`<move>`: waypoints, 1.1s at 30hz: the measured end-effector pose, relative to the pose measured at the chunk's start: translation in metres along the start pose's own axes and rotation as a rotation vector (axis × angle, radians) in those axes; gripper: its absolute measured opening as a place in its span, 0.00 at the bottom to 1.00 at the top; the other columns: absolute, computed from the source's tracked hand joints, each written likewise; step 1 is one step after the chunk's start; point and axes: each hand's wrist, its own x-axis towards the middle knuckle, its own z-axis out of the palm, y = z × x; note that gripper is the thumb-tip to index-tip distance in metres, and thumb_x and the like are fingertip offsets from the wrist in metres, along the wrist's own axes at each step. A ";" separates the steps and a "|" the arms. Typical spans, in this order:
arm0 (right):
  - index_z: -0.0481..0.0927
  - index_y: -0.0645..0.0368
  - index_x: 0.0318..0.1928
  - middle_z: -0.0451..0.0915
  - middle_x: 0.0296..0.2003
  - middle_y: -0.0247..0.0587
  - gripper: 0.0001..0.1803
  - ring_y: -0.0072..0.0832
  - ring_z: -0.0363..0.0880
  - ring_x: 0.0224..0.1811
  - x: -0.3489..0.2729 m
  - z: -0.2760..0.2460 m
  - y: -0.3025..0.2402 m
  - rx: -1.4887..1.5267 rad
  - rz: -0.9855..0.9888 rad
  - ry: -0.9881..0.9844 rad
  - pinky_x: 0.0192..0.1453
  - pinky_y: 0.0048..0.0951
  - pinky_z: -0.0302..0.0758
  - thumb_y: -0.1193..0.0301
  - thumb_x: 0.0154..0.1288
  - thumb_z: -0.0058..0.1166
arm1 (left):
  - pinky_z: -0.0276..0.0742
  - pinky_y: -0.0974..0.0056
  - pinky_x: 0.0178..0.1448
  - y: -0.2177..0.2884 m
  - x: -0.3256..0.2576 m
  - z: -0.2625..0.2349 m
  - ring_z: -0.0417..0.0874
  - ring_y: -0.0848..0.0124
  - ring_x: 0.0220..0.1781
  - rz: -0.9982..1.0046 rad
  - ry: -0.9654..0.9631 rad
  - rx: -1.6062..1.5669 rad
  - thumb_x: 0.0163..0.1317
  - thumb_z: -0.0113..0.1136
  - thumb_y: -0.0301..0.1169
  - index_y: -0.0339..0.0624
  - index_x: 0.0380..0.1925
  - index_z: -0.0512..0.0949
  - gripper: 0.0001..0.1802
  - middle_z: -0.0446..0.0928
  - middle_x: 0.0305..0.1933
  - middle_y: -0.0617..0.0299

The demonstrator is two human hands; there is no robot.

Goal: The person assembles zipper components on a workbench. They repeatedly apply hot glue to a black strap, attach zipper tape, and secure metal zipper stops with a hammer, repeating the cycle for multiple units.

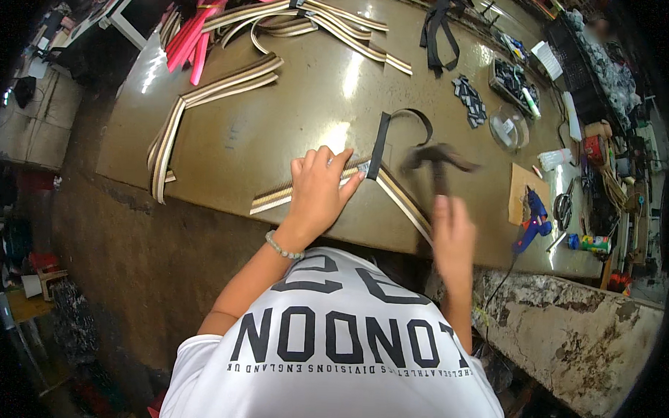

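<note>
Striped webbing under left hand, table edge near.

Left hand flat, right hand fisted.

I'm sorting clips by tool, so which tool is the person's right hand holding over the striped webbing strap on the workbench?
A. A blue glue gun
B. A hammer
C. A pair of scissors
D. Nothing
B: the right hand grips the handle of a dark-headed hammer, blurred, above the striped beige-and-brown webbing strap, which the left hand presses flat; the blue glue gun lies apart on the brown workbench.
</note>
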 end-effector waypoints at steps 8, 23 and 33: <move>0.77 0.70 0.48 0.80 0.40 0.68 0.26 0.63 0.77 0.45 0.033 -0.034 0.080 -0.216 0.146 0.505 0.48 0.49 0.73 0.54 0.76 0.43 | 0.69 0.57 0.46 -0.009 0.062 0.002 0.73 0.57 0.40 0.240 -0.101 -0.382 0.63 0.63 0.34 0.43 0.39 0.82 0.09 0.70 0.34 0.54; 0.74 0.70 0.41 0.78 0.34 0.71 0.28 0.67 0.75 0.41 0.038 -0.039 0.089 -0.099 0.221 0.452 0.42 0.55 0.70 0.51 0.76 0.40 | 0.76 0.51 0.54 0.001 0.263 0.089 0.81 0.50 0.46 0.158 0.017 -0.146 0.60 0.63 0.52 0.41 0.39 0.85 0.24 0.80 0.43 0.47; 0.77 0.66 0.43 0.79 0.39 0.64 0.25 0.62 0.76 0.44 0.034 -0.037 0.085 -0.265 0.261 0.461 0.45 0.54 0.71 0.53 0.75 0.43 | 0.78 0.58 0.34 0.024 0.294 0.109 0.83 0.62 0.30 0.028 -0.250 -0.245 0.55 0.65 0.40 0.36 0.32 0.85 0.16 0.80 0.28 0.53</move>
